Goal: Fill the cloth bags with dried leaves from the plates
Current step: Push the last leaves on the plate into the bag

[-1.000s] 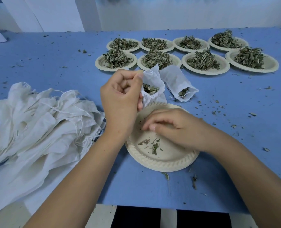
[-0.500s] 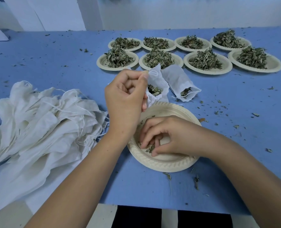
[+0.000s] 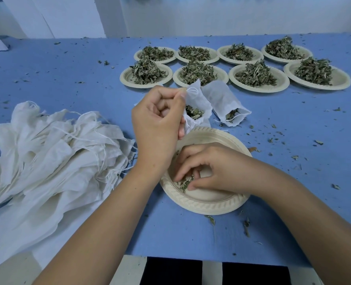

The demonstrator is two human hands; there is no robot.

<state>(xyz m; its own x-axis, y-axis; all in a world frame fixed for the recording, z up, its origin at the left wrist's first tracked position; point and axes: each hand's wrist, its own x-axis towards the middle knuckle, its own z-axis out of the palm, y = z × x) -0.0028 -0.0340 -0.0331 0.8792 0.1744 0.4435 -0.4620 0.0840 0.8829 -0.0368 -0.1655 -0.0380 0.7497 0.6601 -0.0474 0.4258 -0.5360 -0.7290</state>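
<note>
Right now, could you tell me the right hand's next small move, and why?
Probably lift the pinched leaves into the open bag: the right hand grips them on the nearly bare near plate, and the left hand holds the bag's mouth open.

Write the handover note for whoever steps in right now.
Left hand pinches the open bag by its rim; the bag is partly filled.
Right hand pinches the last leaves on the near plate.
Done: one filled bag lies beside it, mouth open.
Left: drop this pinch in, then work through eight heaped plates and the pile of empty bags.
</note>
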